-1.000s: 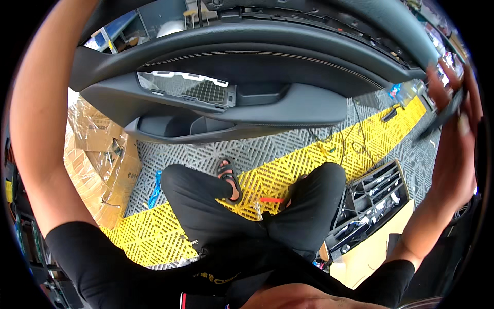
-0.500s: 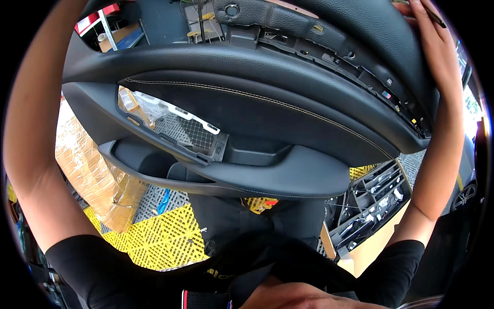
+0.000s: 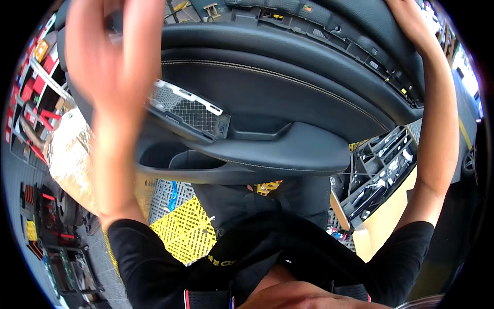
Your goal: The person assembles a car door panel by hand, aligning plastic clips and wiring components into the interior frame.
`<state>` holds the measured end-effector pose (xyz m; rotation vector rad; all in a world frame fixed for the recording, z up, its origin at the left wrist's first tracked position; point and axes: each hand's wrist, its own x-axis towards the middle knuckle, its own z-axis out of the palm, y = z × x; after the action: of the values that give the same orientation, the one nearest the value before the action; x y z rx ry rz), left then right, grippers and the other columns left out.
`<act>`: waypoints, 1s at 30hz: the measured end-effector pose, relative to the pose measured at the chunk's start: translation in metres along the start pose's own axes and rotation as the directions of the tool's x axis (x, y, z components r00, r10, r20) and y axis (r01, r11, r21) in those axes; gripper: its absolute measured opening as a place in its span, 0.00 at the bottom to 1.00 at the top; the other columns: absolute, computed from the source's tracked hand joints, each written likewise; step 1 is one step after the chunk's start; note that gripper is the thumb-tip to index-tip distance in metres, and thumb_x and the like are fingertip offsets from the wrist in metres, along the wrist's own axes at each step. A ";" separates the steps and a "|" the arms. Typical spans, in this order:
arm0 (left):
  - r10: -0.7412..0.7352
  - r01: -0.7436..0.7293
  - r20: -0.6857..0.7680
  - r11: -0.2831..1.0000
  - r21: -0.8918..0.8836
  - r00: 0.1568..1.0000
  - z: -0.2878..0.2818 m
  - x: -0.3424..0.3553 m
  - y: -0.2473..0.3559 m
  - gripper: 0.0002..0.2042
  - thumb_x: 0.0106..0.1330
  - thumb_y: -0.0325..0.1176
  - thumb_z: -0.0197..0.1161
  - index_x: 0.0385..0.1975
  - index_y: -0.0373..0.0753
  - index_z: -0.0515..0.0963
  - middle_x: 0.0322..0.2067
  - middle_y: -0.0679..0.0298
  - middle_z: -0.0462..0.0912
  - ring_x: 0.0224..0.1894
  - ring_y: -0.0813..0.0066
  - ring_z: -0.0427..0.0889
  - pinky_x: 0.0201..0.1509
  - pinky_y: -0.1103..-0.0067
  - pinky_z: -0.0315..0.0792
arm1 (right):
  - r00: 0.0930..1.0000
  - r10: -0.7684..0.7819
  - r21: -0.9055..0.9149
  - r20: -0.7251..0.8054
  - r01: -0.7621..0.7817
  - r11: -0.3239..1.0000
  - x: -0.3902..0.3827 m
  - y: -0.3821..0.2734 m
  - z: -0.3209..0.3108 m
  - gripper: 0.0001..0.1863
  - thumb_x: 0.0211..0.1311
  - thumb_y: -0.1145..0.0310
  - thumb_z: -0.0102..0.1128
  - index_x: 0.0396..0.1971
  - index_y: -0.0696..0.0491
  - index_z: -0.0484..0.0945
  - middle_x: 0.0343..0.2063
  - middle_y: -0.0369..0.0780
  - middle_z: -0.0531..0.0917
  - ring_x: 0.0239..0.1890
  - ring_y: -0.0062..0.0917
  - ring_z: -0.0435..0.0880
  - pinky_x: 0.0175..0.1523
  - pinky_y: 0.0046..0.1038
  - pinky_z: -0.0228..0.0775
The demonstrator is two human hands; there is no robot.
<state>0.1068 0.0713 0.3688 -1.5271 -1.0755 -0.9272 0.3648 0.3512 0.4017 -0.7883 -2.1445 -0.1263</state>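
Note:
A black car door panel [image 3: 257, 92] stands tilted before me, with pale stitching, an armrest and a pocket. Above it lies a padded trim panel [image 3: 378, 36], its clip-lined underside facing me. My right hand [image 3: 409, 20] grips this trim's far right edge; its fingertips are cut off by the picture's upper edge. My left hand [image 3: 110, 62] is raised over the door panel's left end, smeared by motion. Its fingers run out of the picture, and whether they hold anything cannot be made out. A white clip strip [image 3: 193, 98] edges the opening in the door panel.
A wrapped cardboard package [image 3: 72, 159] stands at the left, beside shelves with red boxes [image 3: 38, 85]. Yellow and grey grid tiles [image 3: 182, 232] cover the floor. To the right is a divided black tray [image 3: 378, 170] of small parts, with cardboard [image 3: 383, 221] next to it.
My left arm has swung inward, bringing the left hand into view over the panel's left end. The view has shifted, showing more shelving. My right hand stays on the trim.

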 end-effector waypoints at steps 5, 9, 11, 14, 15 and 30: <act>-0.711 0.507 -0.216 0.650 -0.567 0.669 0.020 -0.139 0.115 0.24 0.77 0.20 0.58 0.71 0.27 0.68 0.76 0.45 0.68 0.81 0.51 0.68 0.86 0.60 0.62 | 0.999 0.016 0.464 0.032 -0.029 0.885 0.003 0.087 0.069 0.19 0.89 0.56 0.54 0.51 0.57 0.84 0.43 0.44 0.90 0.48 0.29 0.85 0.59 0.35 0.75; -0.886 0.662 -0.079 0.397 -0.636 0.456 0.044 -0.136 0.158 0.34 0.79 0.23 0.51 0.84 0.22 0.54 0.86 0.40 0.54 0.89 0.42 0.51 0.93 0.53 0.47 | 0.993 0.100 0.299 0.064 -0.115 0.947 0.001 0.116 0.110 0.20 0.88 0.54 0.55 0.49 0.57 0.85 0.41 0.46 0.91 0.47 0.35 0.88 0.56 0.38 0.78; -0.838 0.669 0.043 0.401 -0.625 0.543 0.060 -0.139 0.165 0.39 0.75 0.20 0.55 0.85 0.22 0.50 0.88 0.40 0.48 0.90 0.40 0.46 0.93 0.51 0.45 | 0.986 0.144 0.330 0.079 -0.162 0.930 -0.006 0.138 0.128 0.21 0.88 0.53 0.55 0.47 0.57 0.86 0.41 0.47 0.91 0.48 0.37 0.89 0.56 0.39 0.79; -0.907 0.778 0.081 0.305 -0.549 0.412 0.091 -0.139 0.156 0.35 0.81 0.22 0.56 0.84 0.20 0.53 0.86 0.40 0.54 0.89 0.48 0.53 0.93 0.56 0.50 | 0.969 0.210 0.276 0.130 -0.239 0.931 -0.016 0.155 0.144 0.23 0.87 0.51 0.55 0.47 0.58 0.86 0.42 0.51 0.91 0.49 0.43 0.91 0.57 0.43 0.79; -0.912 0.803 0.129 0.268 -0.533 0.390 0.092 -0.134 0.152 0.35 0.83 0.25 0.58 0.84 0.20 0.52 0.86 0.40 0.54 0.90 0.50 0.53 0.92 0.59 0.52 | 0.965 0.217 0.255 0.148 -0.249 0.934 -0.021 0.158 0.149 0.23 0.87 0.51 0.55 0.47 0.58 0.86 0.43 0.52 0.91 0.49 0.45 0.91 0.57 0.45 0.79; -0.014 0.122 0.840 0.991 -0.062 0.542 0.081 -0.182 0.128 0.13 0.63 0.46 0.76 0.28 0.44 0.87 0.25 0.66 0.86 0.29 0.61 0.84 0.39 0.67 0.75 | 0.871 0.396 0.217 0.290 -0.463 0.859 -0.143 0.181 0.194 0.21 0.87 0.55 0.55 0.58 0.57 0.85 0.51 0.54 0.91 0.58 0.45 0.90 0.64 0.40 0.79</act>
<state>0.1752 0.1067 0.1452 -2.1179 -1.7918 -0.2251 0.4044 0.4919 0.1381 -1.1373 -2.0778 0.5241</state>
